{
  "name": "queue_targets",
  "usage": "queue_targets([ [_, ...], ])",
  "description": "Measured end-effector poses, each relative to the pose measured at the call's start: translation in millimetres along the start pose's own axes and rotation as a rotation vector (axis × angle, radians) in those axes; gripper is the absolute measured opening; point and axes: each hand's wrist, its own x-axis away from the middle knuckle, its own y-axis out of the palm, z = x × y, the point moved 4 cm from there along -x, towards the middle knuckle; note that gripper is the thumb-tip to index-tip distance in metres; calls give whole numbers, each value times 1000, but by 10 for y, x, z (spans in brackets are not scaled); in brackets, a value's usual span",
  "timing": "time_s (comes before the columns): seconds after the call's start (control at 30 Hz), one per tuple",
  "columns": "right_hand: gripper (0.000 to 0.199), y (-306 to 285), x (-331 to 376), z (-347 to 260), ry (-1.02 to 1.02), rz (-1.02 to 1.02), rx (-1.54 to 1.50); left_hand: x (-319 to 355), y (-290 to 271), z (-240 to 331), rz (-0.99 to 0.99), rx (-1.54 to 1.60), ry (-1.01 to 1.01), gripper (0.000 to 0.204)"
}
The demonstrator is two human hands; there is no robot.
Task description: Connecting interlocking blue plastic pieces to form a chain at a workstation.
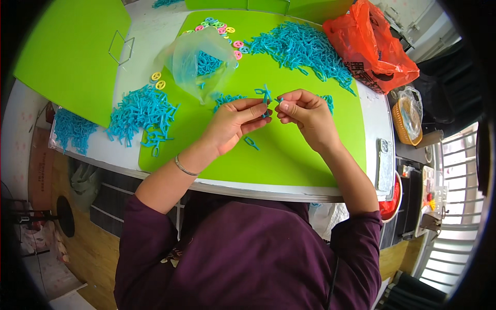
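My left hand (232, 124) pinches a small turquoise plastic piece (264, 93) upright between thumb and fingers, above the green mat (310, 165). Close beside it, my right hand (310, 116) grips a smaller turquoise plastic bit (280, 100), mostly covered by the fingertips. The two pieces look slightly apart. One loose looped turquoise piece (251, 143) lies on the mat below my hands. A small heap (227, 98) of turquoise pieces shows behind my left hand, and another (328, 102) is partly hidden by my right hand.
A large turquoise pile (305, 49) covers the far right; more heaps (142, 113) lie left. A clear bag (188, 62) stands by colourful small wheels (237, 45). A red bag (367, 44), a phone (384, 160) and a folding green panel (77, 51) flank the mat.
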Motion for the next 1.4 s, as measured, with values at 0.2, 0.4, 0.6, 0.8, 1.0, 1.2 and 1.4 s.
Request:
queue_targets([
  [0.2,8,83,37,87,97,29,-173,17,16,20,-19,54,9,18],
  [0.4,8,100,48,68,75,18,-97,20,8,18,-16,37,6,18],
  [0.6,8,119,68,52,70,17,-52,31,18,21,-38,27,16,19],
  [0.8,8,156,120,3,12,48,90,144,114,174,97,-660,452,19],
  [1.0,7,151,76,145,-72,13,-6,102,101,111,25,-580,522,23],
  [1.2,7,137,50,205,-21,16,-137,126,240,165,-35,-548,388,25],
  [1.4,17,-245,-130,-1,-233,24,777,298,25,635,199,-938,418,23],
])
